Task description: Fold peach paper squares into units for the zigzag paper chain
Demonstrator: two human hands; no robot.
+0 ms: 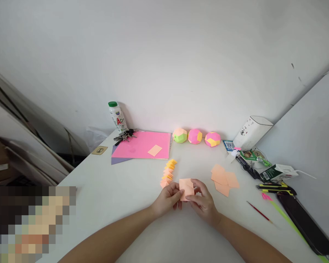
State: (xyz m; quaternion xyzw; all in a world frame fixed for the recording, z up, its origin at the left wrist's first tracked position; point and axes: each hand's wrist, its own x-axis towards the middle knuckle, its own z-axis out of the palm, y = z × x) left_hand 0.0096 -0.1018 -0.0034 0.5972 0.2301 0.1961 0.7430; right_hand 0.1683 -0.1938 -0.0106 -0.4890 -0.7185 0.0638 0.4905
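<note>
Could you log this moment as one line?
left hand: holds peach paper | right hand: holds same peach paper | nearby: folded pieces, loose peach sheets

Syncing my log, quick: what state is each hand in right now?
Left hand: closed, pinching the left side of a four-sided peach paper sheet.
Right hand: closed, holding the same sheet at its right side.

We count two hands (167, 199), at least six peach sheets (186, 189), three paper balls (195, 136), one bottle (118, 117), one pink notebook (139, 142), one paintbrush (260, 212), and folded pieces (168, 171) overlapping too closely for us to tally.
</note>
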